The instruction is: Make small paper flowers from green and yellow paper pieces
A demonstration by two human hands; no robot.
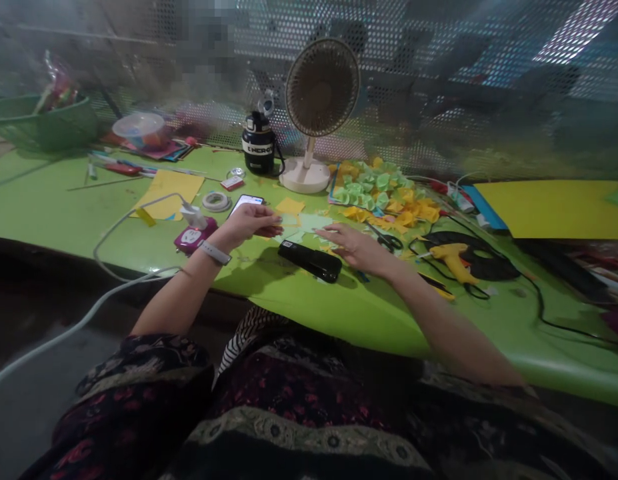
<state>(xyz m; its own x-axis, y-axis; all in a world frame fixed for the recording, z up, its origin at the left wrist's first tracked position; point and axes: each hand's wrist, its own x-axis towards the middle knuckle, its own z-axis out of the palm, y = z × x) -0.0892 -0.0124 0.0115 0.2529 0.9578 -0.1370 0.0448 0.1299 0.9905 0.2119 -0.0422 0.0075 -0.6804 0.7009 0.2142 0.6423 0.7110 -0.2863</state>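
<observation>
My left hand [249, 223], with a pale band on its wrist, hovers over the table with thumb and fingertips pressed together. Anything between them is too small to make out. Opposite it, my right hand [356, 245] has its fingers stretched out and apart, holding nothing, at the edge of pale green paper pieces [315, 223]. A black stapler [311, 261] lies on the table between and in front of both hands. Behind my left hand is a phone [247, 200] with its screen lit, and an orange paper square [291, 205] lies just beyond the green pieces.
A white fan [305, 175] and a dark bottle [259, 147] stand at the back, beside piled green and orange paper flowers [376, 190]. Scissors [387, 240] and a yellow glue gun [453, 260] lie right. A purple power adapter [189, 235] with a cable is left.
</observation>
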